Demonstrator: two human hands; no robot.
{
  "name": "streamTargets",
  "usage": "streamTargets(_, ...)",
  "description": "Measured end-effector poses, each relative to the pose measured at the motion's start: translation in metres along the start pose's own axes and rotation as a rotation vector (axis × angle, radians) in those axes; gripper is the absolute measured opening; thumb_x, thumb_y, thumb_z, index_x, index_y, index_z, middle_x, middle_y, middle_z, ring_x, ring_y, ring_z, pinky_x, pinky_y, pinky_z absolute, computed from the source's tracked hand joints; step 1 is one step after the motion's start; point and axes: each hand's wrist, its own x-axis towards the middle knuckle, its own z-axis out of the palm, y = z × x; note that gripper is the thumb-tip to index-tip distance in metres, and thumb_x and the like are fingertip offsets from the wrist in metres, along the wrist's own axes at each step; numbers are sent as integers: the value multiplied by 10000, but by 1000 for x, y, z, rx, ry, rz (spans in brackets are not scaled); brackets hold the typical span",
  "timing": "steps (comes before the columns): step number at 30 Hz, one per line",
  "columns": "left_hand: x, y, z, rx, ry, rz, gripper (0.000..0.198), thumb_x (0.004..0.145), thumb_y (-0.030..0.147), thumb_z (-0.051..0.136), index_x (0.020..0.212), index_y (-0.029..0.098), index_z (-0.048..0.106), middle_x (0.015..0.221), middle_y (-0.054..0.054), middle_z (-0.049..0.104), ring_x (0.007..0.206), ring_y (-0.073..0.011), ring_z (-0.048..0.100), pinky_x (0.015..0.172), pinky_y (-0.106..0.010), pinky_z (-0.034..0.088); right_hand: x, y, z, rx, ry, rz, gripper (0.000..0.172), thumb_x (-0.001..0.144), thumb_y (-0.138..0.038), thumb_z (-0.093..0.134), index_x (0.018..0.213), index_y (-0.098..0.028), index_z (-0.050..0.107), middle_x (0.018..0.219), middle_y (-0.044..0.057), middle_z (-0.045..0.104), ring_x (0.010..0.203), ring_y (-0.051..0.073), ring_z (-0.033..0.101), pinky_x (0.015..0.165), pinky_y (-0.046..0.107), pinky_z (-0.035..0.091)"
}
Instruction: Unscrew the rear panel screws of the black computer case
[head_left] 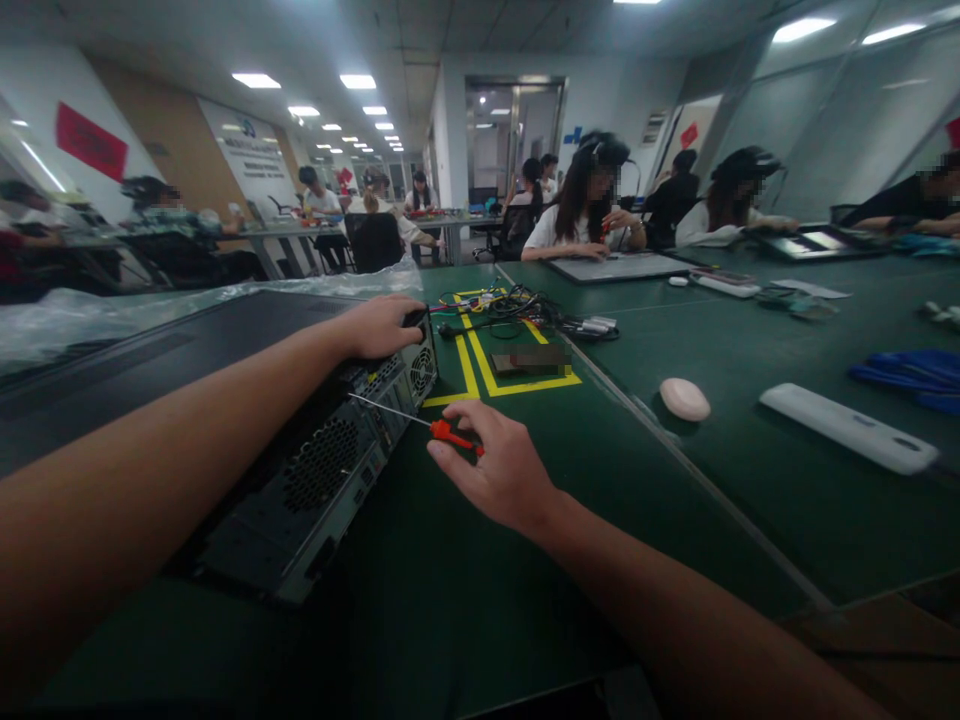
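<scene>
A black desktop computer case [337, 500] lies on its side on the green table, its rear panel with vent grilles and ports facing me. My left hand [384, 328] rests over the upper edge near the far corner, its fingers curled round that edge. In my right hand [506, 465] is a screwdriver [448, 433] with an orange-red handle, pinched between thumb and fingers. Its thin metal shaft points left to the rear panel, with the tip at or close to the upper edge. Whether the tip sits in a screw cannot be made out.
Beyond the case, a tangle of cables [525, 305] and a dark flat block [525, 360] lie by yellow tape marks [466, 365]. To the right are a pinkish oval object [684, 398], a white power strip [847, 425] and blue material [907, 378]. Other people sit across the table.
</scene>
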Motion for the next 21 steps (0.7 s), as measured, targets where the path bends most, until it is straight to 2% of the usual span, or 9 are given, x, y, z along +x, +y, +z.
streamTargets(3,0,0,0,-6,-1,1,757,894,486,425,1517,70,536,1562,-187,565,1440,-305,526,1231,-386,360,0,1,0,-4,4,-3,230,939,-305,677,1145,-206,650,1049,75,750,895,210,702,803,345,541)
streamTargets(7,0,0,0,-6,8,6,684,895,456,441,1489,144,576,1515,-142,617,1406,-305,558,1209,-418,390,1,3,1,1,-17,-13,134,980,-275,632,1097,-211,646,1040,73,742,900,205,703,812,339,543)
streamTargets(15,2,-1,2,-6,5,-3,728,892,460,443,1516,99,544,1549,-163,580,1426,-302,540,1222,-377,374,1,3,0,-11,-29,-14,137,993,-276,643,1111,-208,641,1062,79,737,930,212,700,828,344,544)
streamTargets(21,1,-1,1,-11,1,12,724,909,463,431,1523,93,536,1550,-177,577,1442,-312,523,1232,-413,358,2,1,-2,-6,-33,-3,129,990,-268,639,1103,-206,642,1053,78,732,923,210,699,824,346,548)
